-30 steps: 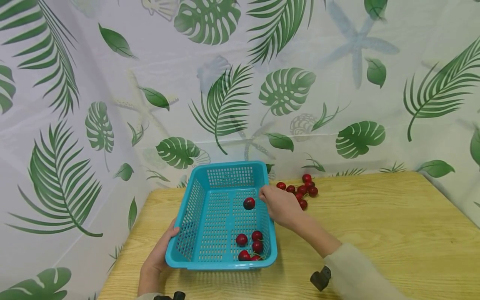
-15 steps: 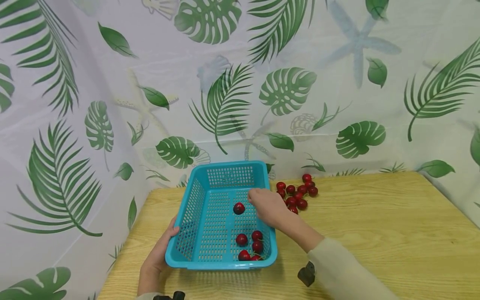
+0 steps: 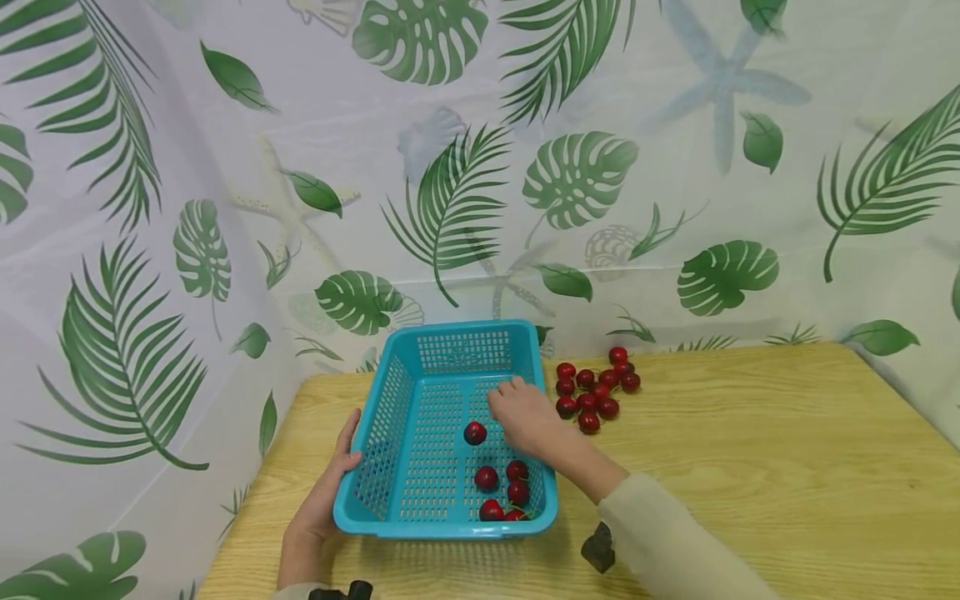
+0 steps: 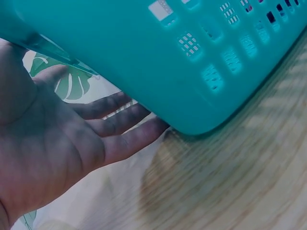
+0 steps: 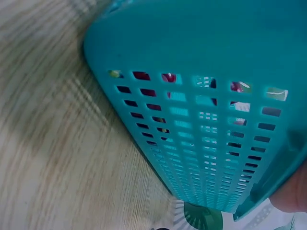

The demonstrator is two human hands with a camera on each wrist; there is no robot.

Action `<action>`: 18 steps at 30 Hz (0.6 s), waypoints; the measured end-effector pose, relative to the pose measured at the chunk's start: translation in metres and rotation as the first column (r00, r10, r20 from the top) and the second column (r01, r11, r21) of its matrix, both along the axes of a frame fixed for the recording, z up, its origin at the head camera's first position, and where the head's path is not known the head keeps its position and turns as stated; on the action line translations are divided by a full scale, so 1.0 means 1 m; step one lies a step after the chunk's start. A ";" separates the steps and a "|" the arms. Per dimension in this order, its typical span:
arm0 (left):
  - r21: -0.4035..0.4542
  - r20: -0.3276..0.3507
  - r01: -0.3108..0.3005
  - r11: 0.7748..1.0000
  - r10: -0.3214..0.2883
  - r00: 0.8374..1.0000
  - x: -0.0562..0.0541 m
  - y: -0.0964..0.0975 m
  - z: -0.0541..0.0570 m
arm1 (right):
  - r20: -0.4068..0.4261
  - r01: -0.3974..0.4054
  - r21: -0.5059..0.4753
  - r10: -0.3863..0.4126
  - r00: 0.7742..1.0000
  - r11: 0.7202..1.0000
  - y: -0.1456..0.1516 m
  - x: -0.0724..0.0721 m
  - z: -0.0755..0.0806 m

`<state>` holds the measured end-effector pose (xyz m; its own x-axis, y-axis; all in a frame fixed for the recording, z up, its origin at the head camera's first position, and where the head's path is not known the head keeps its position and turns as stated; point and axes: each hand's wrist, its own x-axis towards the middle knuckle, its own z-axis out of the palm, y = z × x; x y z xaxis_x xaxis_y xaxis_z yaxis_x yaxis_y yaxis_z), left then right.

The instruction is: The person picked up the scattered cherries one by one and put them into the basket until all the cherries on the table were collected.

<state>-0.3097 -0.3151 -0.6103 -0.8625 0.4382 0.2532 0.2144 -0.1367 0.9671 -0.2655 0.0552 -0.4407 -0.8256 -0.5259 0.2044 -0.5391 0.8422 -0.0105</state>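
Note:
A blue plastic basket (image 3: 438, 529) with slotted walls stands on the table. My left hand (image 3: 324, 500) grips its left rim, the thumb over the edge; in the left wrist view the fingers (image 4: 122, 120) reach along the outside wall. My right hand (image 3: 525, 421) is inside the basket at the right wall, back of the hand up, fingertips hidden. A dark red cherry (image 3: 475, 432) shows just below and left of its fingers. I cannot tell whether they still pinch its stem. Several cherries (image 3: 486, 477) lie in the basket's near right corner.
A loose group of cherries (image 3: 588, 400) with green stems lies on the wooden table (image 3: 735, 467), right of the basket near the back edge. A leaf-patterned white sheet (image 3: 480, 208) hangs behind and to the left.
My right hand has moved left and slightly down from the right rim into the basket, and the cherry beside it has shifted left and lower. The left hand keeps its hold.

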 end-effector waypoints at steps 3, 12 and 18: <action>-0.036 0.032 -0.082 0.996 0.083 0.996 0.043 0.031 0.058 | 0.052 0.016 0.043 -0.019 0.998 0.999 -0.001 0.000 0.000; -0.148 0.078 -0.164 0.975 0.177 0.981 0.077 0.059 0.116 | 0.034 0.017 0.193 -0.024 0.999 0.981 -0.003 0.001 -0.001; -0.147 0.199 -0.166 0.975 0.194 0.961 0.083 0.055 0.117 | 0.012 0.012 0.219 -0.014 1.000 0.976 -0.004 0.001 -0.004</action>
<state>-0.2265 -0.2604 -0.4934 -0.9577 0.2877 0.0095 0.0139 0.0133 0.9998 -0.2647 0.0515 -0.4445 -0.8345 -0.5460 0.0746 -0.5291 0.8317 0.1682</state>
